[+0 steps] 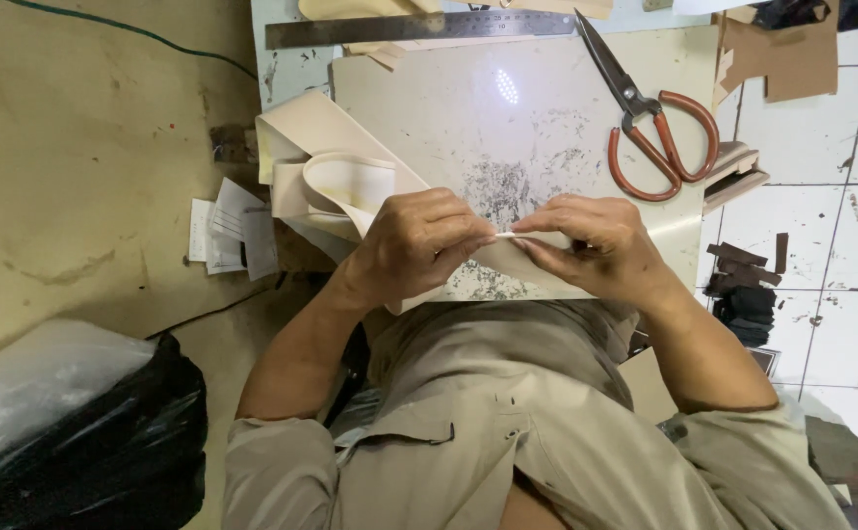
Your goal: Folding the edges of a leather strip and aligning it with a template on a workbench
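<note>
My left hand (411, 245) and my right hand (596, 245) meet over the near edge of a scratched pale work board (546, 108). Both pinch the folded edge of a cream strip of material (502, 237) between thumbs and fingertips. The strip runs left from my left hand into a loose coiled band (336, 182) lying on the board's left edge. My forearms and beige shirt fill the lower part of the view.
Large scissors with red-brown handles (659, 137) lie on the board's right side. A steel ruler (419, 27) lies along the far edge. Brown scraps (782, 54) sit on the tiled floor at right, paper slips (228, 236) at left, a black bag (85, 442) at lower left.
</note>
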